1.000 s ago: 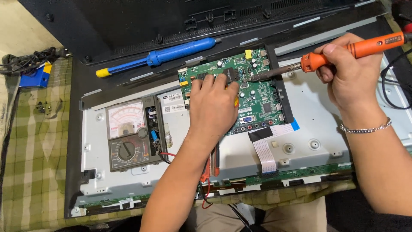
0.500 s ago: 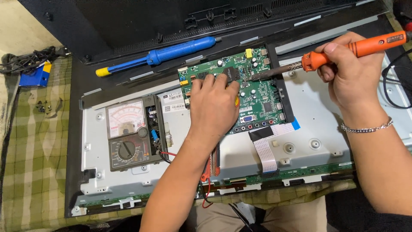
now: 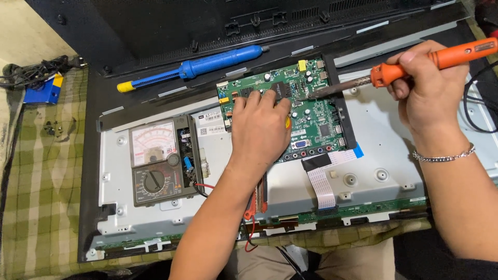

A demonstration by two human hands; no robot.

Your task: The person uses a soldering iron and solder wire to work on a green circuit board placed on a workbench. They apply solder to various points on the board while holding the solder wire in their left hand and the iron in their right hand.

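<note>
The left hand [image 3: 262,129] is pressed flat, fingers together, on the green circuit board [image 3: 311,111]; the right hand [image 3: 433,85] is clamped around an orange soldering iron [image 3: 415,65], its long axis slanting leftward onto the board.

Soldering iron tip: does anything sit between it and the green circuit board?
Nothing visible does. The soldering iron in the right hand reaches the circuit board directly; the left hand presses the board beside the tip.
</note>
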